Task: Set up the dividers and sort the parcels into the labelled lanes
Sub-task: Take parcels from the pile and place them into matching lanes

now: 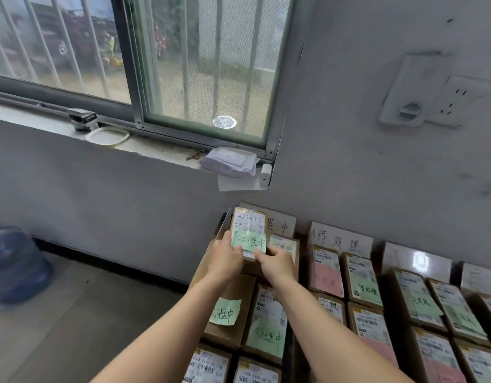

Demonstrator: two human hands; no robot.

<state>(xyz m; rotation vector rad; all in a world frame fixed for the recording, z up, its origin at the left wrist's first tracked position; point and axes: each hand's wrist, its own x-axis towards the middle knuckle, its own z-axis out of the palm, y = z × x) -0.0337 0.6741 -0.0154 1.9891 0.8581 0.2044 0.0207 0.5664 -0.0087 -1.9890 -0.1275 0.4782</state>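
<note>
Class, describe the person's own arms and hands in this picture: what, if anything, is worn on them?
The left hand and the right hand are bare: no gloves or rings show. Left forearm and right forearm are bare down to the picture's lower edge, with no sleeve, watch or bracelet in view.

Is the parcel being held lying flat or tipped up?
Tipped up: the parcel stands tilted, held between left grip and right grip.

There are two hands, the left hand (225, 258) and the right hand (277, 262), with one parcel (247, 219) between them. About fourteen more parcels (361, 277) lie around it, some only partly in view. Behind them stand four white cards (341, 239). Also one window (205, 64), one socket (459, 98) and one blue bag (15, 264).
</note>
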